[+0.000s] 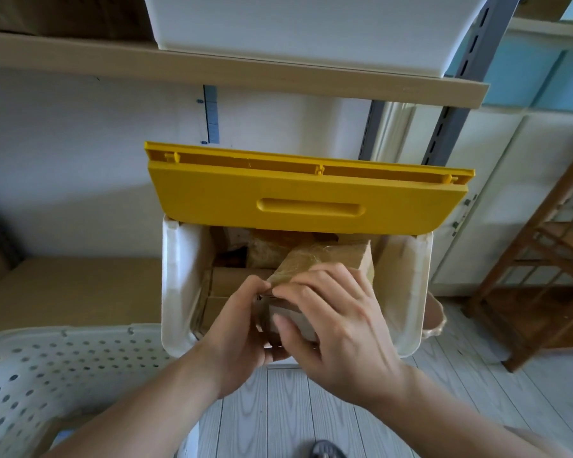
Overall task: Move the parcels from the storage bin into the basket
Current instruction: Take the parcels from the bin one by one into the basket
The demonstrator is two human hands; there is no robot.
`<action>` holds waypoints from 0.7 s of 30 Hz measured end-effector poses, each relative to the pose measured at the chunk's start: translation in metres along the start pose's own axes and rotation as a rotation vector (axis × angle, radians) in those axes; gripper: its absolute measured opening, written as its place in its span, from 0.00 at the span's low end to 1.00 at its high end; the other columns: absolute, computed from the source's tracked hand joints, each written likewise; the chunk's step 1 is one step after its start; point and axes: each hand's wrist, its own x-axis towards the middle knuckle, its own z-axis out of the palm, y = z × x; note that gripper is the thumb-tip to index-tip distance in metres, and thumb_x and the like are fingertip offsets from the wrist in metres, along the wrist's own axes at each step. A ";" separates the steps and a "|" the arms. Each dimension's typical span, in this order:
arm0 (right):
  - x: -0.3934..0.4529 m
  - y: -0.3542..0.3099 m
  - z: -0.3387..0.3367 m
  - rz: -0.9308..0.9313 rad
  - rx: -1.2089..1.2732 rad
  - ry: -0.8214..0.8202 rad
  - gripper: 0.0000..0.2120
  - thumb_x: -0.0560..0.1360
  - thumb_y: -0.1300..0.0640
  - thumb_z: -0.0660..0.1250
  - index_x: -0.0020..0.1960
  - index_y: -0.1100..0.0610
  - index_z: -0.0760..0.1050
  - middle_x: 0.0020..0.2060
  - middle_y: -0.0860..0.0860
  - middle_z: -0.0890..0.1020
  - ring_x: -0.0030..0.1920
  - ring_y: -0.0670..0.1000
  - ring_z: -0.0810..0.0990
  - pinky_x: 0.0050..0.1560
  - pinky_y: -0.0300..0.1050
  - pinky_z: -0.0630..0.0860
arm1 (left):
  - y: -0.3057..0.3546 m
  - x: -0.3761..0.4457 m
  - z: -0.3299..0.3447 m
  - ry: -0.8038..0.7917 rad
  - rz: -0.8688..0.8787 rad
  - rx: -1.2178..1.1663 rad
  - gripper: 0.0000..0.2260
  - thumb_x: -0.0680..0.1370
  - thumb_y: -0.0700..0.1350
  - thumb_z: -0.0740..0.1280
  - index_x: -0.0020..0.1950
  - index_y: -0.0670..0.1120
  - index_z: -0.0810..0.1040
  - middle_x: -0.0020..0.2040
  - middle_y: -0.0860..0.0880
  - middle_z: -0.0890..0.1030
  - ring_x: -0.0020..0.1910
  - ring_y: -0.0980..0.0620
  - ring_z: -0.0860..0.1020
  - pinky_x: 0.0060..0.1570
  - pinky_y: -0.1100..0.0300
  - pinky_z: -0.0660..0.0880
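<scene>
My fingers (311,279) curled over the top of a taped brown parcel (325,259), the thumb pressed to its near end, while my left hand (235,328) cupped the same parcel from below and the left. My right hand (341,322) took the top and the right side. Both hands held it, I judged, because the box sat tilted, its far end still inside the storage bin (179,285) and its near end raised above the front rim; a two-handed hold kept it from slipping back among the others.

The bin, white and open at the front, stood on the lower shelf (63,285), its yellow flap lid (305,200) propped up and back so the opening stayed free. Behind the lifted parcel at least three more brown parcels (232,282) lay packed in the bin; the lid and my hands hid the rest, so I could not count them surely.

The basket (47,375), one, white and perforated, waited at the near left, well apart from the bin's mouth, placed where a short swing left would reach it. What lay in it I could not tell.

One white tub (295,28) sat on the upper shelf (80,57), and one wooden rack (543,276) stood at the right.
</scene>
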 end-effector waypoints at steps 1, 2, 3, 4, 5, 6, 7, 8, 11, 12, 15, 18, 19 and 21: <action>0.002 0.000 -0.001 0.036 0.066 0.015 0.10 0.79 0.54 0.66 0.55 0.57 0.83 0.51 0.49 0.83 0.54 0.52 0.79 0.54 0.51 0.74 | 0.001 -0.002 -0.001 0.012 0.013 -0.005 0.13 0.77 0.50 0.61 0.47 0.45 0.82 0.41 0.44 0.81 0.40 0.49 0.81 0.41 0.53 0.79; 0.004 0.002 -0.003 0.080 0.127 0.035 0.10 0.80 0.55 0.64 0.53 0.58 0.83 0.50 0.49 0.82 0.53 0.52 0.79 0.54 0.52 0.74 | 0.002 -0.004 -0.003 0.022 0.023 -0.010 0.12 0.74 0.51 0.63 0.47 0.45 0.83 0.43 0.43 0.81 0.43 0.47 0.80 0.43 0.51 0.78; 0.006 0.005 -0.004 0.134 0.166 0.058 0.11 0.80 0.55 0.62 0.53 0.58 0.82 0.50 0.49 0.82 0.53 0.51 0.78 0.53 0.52 0.73 | 0.003 -0.007 -0.004 0.032 0.031 -0.020 0.12 0.71 0.51 0.65 0.45 0.47 0.83 0.43 0.42 0.81 0.43 0.46 0.79 0.44 0.50 0.76; 0.007 0.008 -0.004 0.198 0.185 0.080 0.12 0.81 0.55 0.60 0.52 0.57 0.82 0.50 0.47 0.82 0.53 0.50 0.78 0.53 0.51 0.73 | 0.004 -0.010 -0.007 0.040 0.044 -0.036 0.11 0.68 0.52 0.66 0.42 0.47 0.83 0.42 0.42 0.80 0.42 0.46 0.78 0.42 0.51 0.75; 0.009 0.012 -0.004 0.268 0.207 0.094 0.13 0.81 0.54 0.59 0.52 0.56 0.82 0.50 0.46 0.82 0.54 0.49 0.77 0.54 0.50 0.73 | 0.005 -0.013 -0.009 0.048 0.059 -0.051 0.11 0.68 0.52 0.67 0.40 0.47 0.84 0.42 0.42 0.80 0.41 0.46 0.77 0.40 0.51 0.74; 0.009 0.015 -0.003 0.342 0.245 0.097 0.13 0.81 0.53 0.58 0.53 0.54 0.82 0.50 0.44 0.81 0.55 0.47 0.77 0.55 0.47 0.72 | 0.004 -0.017 -0.013 0.049 0.071 -0.064 0.10 0.67 0.51 0.67 0.40 0.47 0.84 0.42 0.41 0.81 0.41 0.45 0.77 0.39 0.51 0.74; 0.010 0.017 -0.002 0.417 0.300 0.086 0.14 0.81 0.51 0.58 0.54 0.52 0.81 0.51 0.42 0.80 0.56 0.46 0.76 0.56 0.43 0.71 | 0.004 -0.022 -0.016 0.046 0.078 -0.075 0.11 0.68 0.51 0.69 0.42 0.46 0.85 0.43 0.41 0.82 0.42 0.44 0.79 0.39 0.50 0.75; 0.011 0.018 0.000 0.496 0.362 0.065 0.14 0.81 0.48 0.57 0.54 0.49 0.80 0.52 0.40 0.80 0.57 0.45 0.76 0.56 0.38 0.70 | 0.003 -0.027 -0.021 0.043 0.086 -0.082 0.11 0.68 0.49 0.70 0.45 0.45 0.85 0.45 0.40 0.84 0.44 0.44 0.80 0.40 0.50 0.76; 0.014 0.023 0.007 0.727 0.545 -0.030 0.12 0.80 0.43 0.59 0.58 0.44 0.78 0.55 0.39 0.78 0.60 0.42 0.75 0.59 0.37 0.70 | 0.004 -0.043 -0.038 0.041 0.107 -0.074 0.22 0.66 0.47 0.74 0.58 0.41 0.79 0.53 0.38 0.84 0.47 0.42 0.81 0.40 0.49 0.78; 0.015 0.025 0.010 0.788 0.608 -0.062 0.11 0.80 0.43 0.60 0.59 0.43 0.76 0.56 0.41 0.78 0.59 0.41 0.76 0.60 0.40 0.71 | 0.004 -0.049 -0.045 0.028 0.115 -0.071 0.26 0.64 0.49 0.74 0.59 0.42 0.77 0.54 0.38 0.83 0.47 0.42 0.82 0.41 0.49 0.78; 0.017 0.023 0.021 0.933 0.780 -0.177 0.18 0.74 0.35 0.63 0.61 0.40 0.74 0.58 0.44 0.79 0.61 0.45 0.77 0.64 0.53 0.76 | 0.005 -0.067 -0.063 -0.021 0.125 -0.039 0.34 0.58 0.48 0.80 0.61 0.45 0.74 0.56 0.38 0.83 0.48 0.41 0.83 0.41 0.47 0.79; 0.021 0.011 0.032 0.990 0.930 -0.241 0.18 0.75 0.34 0.65 0.61 0.41 0.72 0.59 0.44 0.80 0.60 0.48 0.80 0.64 0.57 0.78 | 0.001 -0.083 -0.075 -0.016 0.139 -0.007 0.30 0.57 0.45 0.81 0.56 0.52 0.74 0.57 0.37 0.81 0.48 0.40 0.82 0.40 0.46 0.79; 0.023 0.005 0.034 0.984 0.976 -0.257 0.16 0.78 0.37 0.65 0.61 0.42 0.71 0.59 0.43 0.80 0.59 0.47 0.80 0.63 0.55 0.78 | 0.000 -0.087 -0.077 -0.007 0.141 0.004 0.28 0.59 0.44 0.78 0.56 0.55 0.76 0.58 0.37 0.81 0.48 0.39 0.82 0.41 0.46 0.79; 0.029 -0.007 0.038 0.972 1.032 -0.260 0.10 0.81 0.41 0.64 0.60 0.40 0.68 0.58 0.39 0.79 0.56 0.42 0.80 0.60 0.45 0.78 | 0.000 -0.094 -0.081 0.009 0.148 0.026 0.28 0.61 0.44 0.76 0.58 0.61 0.77 0.62 0.37 0.80 0.52 0.33 0.81 0.43 0.44 0.80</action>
